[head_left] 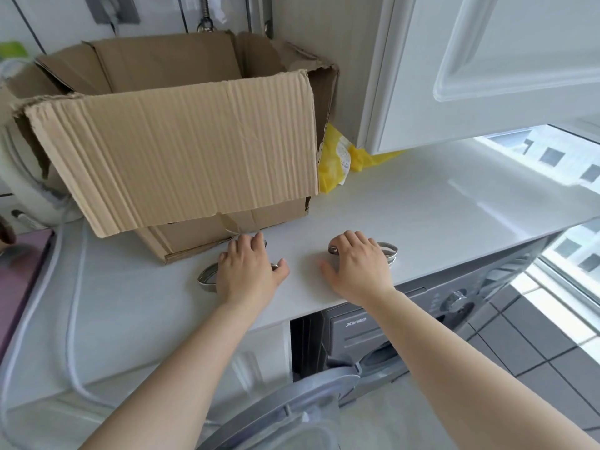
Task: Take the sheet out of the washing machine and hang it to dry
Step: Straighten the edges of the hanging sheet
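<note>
White counter [438, 203] fills the middle of my view, and both of my hands lie on it near its front edge. My left hand [250, 267] rests on top of a shiny metal ring [205, 278], with its fingers bent down over the far side of it. My right hand [357, 266] does the same on a second metal ring [388, 250], fingers curled over the ring and thumb flat on the counter. The two hands are near each other but not touching (I can't tell how tightly either one holds).

A big brown cardboard box [181, 151] stands toward the back left corner of the counter, one flap hanging down over its front. My left fingertips are just beside its bottom edge. A yellow plastic bag [334, 160] sits just right of the box, partly under a white cupboard door [487, 66]. A white hose [69, 319] runs along the left side of the counter.

Under the front edge of the counter is the grey washing machine [422, 316]. Its round door [292, 404] hangs open below my arms. I can't see the sheet from here, so I can't tell where it is.
</note>
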